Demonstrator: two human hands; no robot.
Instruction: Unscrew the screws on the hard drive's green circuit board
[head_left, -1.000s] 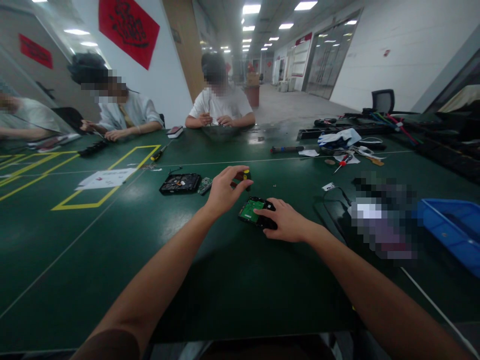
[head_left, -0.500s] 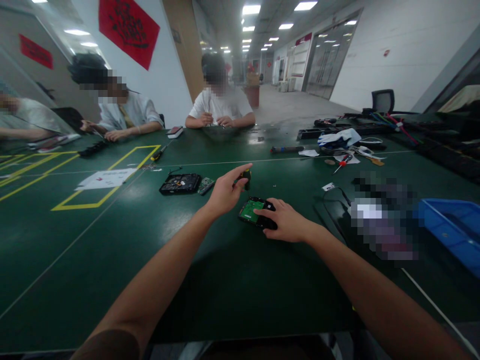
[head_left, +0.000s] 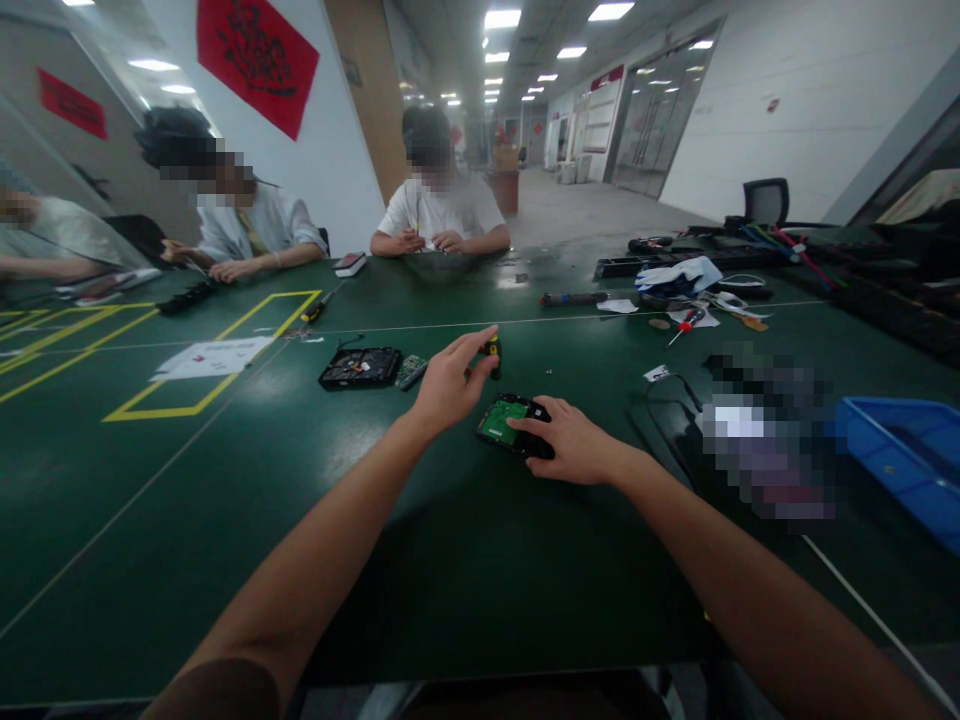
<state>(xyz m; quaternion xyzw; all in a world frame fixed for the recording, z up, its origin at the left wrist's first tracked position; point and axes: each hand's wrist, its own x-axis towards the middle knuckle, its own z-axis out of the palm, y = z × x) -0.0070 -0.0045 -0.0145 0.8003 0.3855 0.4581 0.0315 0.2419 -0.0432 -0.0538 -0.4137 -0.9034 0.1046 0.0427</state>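
My left hand [head_left: 452,385] has its thumb and fingers about the black and yellow handle of a screwdriver [head_left: 493,352], which stands roughly upright. The screwdriver's lower end is at the far edge of a hard drive [head_left: 502,421]; I cannot make out where the tip touches. That drive lies on the table with its green circuit board facing up. My right hand [head_left: 566,440] grips the drive's right side, thumb at the near edge and fingers over the top. Left of my left hand are an opened hard drive [head_left: 360,367] and a loose circuit board [head_left: 411,372].
A blue bin [head_left: 900,470] and a pixelated object [head_left: 765,450] with a cable are on the right. Beyond lie a red-handled screwdriver [head_left: 686,325], a dark cylindrical tool [head_left: 574,299] and a cloth [head_left: 679,275]. Several people sit across the green table [head_left: 225,500].
My left hand's fingers have shifted slightly around the screwdriver handle, showing more of its yellow part. My right hand and the hard drive stay in place.
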